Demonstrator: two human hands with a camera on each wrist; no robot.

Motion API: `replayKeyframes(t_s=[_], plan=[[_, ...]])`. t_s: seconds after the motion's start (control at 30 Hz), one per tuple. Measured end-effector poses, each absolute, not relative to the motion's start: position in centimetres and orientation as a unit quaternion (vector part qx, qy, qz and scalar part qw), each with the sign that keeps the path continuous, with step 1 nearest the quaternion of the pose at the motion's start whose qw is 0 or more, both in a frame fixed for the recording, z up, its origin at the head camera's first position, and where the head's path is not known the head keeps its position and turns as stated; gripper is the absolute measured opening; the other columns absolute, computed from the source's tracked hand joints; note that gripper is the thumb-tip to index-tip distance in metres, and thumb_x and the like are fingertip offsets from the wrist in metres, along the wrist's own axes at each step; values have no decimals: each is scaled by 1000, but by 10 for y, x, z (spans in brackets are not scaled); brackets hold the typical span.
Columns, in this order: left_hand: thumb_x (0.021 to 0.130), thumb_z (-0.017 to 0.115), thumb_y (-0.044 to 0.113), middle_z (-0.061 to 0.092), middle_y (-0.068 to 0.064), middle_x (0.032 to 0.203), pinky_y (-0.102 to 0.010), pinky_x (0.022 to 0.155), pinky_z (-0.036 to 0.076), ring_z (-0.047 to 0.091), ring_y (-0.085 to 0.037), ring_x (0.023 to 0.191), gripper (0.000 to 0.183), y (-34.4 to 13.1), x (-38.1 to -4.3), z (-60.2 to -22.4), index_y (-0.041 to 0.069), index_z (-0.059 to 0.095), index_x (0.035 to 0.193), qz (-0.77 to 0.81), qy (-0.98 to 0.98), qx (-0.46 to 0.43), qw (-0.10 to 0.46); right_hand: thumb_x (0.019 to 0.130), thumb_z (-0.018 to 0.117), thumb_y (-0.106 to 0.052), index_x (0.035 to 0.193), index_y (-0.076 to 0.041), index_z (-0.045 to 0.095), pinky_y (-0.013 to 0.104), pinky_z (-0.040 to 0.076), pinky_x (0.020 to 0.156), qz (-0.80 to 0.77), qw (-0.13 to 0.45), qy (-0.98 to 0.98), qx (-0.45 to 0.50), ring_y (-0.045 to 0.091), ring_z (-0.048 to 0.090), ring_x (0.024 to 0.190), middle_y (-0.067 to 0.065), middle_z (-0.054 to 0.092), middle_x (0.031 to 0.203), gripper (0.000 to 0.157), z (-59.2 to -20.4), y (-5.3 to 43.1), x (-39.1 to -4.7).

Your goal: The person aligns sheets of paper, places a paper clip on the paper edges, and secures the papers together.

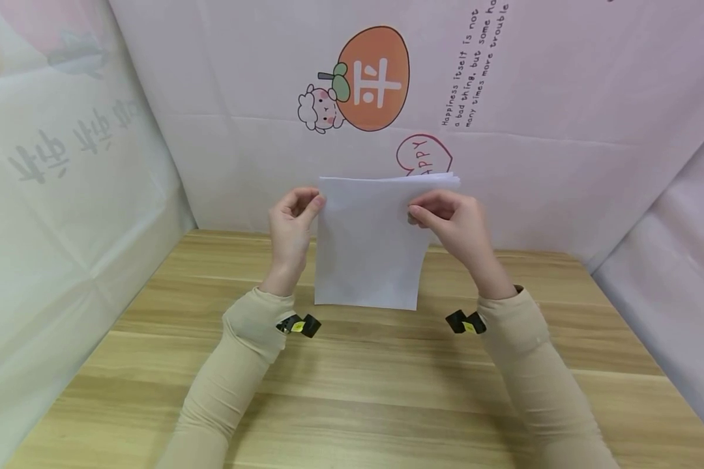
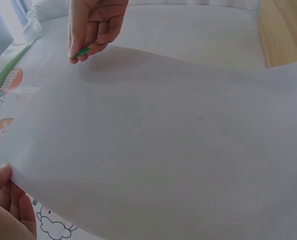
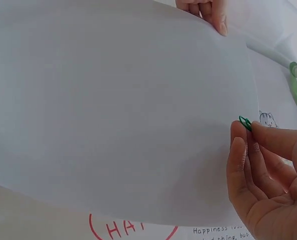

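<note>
White sheets of paper (image 1: 369, 254) hang upright above the table, with more than one edge showing at the top right corner. My left hand (image 1: 293, 225) pinches the left edge of the sheets near the top, thumb on the near side. Close to the upper right part of the paper, my right hand (image 1: 460, 225) pinches a small green wire paper clip (image 3: 245, 122) between thumb and fingertips. The clip is also visible in the left wrist view, where the right hand (image 2: 99, 22) is beside the paper's edge. Whether the clip touches the paper I cannot tell.
Below the paper lies a wood-grain table (image 1: 352, 391). A white printed cloth (image 1: 240, 78) with an orange fruit drawing and lettering hangs behind, and white cloth (image 1: 53, 215) covers the left side. Small black devices (image 1: 311, 325) are strapped at both wrists.
</note>
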State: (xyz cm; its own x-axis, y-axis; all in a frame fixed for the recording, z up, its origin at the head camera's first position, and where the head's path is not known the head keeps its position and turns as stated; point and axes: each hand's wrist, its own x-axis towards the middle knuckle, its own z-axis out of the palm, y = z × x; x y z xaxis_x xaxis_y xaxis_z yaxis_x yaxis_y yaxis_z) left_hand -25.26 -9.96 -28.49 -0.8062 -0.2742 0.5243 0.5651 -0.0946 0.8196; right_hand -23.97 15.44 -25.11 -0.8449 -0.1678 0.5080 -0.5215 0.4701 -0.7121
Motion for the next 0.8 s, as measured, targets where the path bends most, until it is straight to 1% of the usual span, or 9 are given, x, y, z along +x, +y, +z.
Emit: replayKeyframes(t_s=[0.2,0.43,0.8], plan=[[84,71,8,63,6,80,-19,68,45,55,-9,74,18,-99,-251,-285,-6,66,94,-733,-609,-112,283,87,70,-20,95,-4,71,18,54,69,476,197,-830,215,9,68,73,13,72,89,18,-247,147,-241],[85,70,9,62,7,79,-18,68,44,54,-8,73,22,-100,-251,-285,-9,65,96,-728,-614,-112,283,85,71,-22,94,-7,73,18,54,69,472,207,-831,211,6,68,72,10,72,88,17,-242,138,-240],[84,70,6,63,7,79,-18,66,43,54,-8,72,21,-100,-253,-285,-9,65,97,-732,-611,-113,278,84,72,-23,95,-9,73,18,54,69,473,219,-826,215,9,68,74,8,73,89,18,-230,124,-241]])
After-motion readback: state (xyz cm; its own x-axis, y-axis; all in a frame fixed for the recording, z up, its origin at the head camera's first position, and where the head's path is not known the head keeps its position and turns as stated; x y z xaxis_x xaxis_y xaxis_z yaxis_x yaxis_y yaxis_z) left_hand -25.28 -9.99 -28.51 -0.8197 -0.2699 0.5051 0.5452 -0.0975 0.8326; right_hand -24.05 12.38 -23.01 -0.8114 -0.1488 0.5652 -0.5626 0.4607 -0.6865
